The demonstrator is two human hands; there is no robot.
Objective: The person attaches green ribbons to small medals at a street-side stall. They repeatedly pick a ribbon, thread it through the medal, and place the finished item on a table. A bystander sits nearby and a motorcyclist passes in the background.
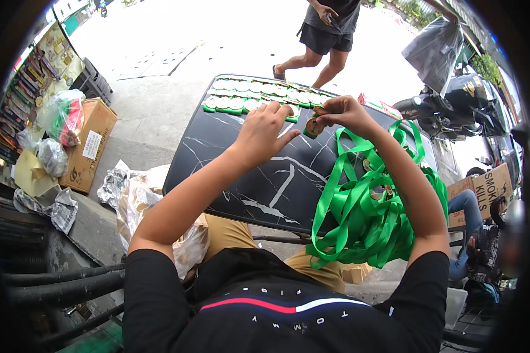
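Observation:
My right hand pinches a round gold medal above a black marble-patterned table. A big bundle of green ribbons hangs over my right forearm, with more medals tangled in it. My left hand hovers over the table just left of the held medal, fingers spread, near the end of the laid-out rows. Two rows of medals on green ribbon lie along the table's far edge.
A person in dark shorts walks past beyond the table. A cardboard box and plastic bags sit at the left. Crumpled bags lie beside my left knee. A motorcycle and another seated person are at the right.

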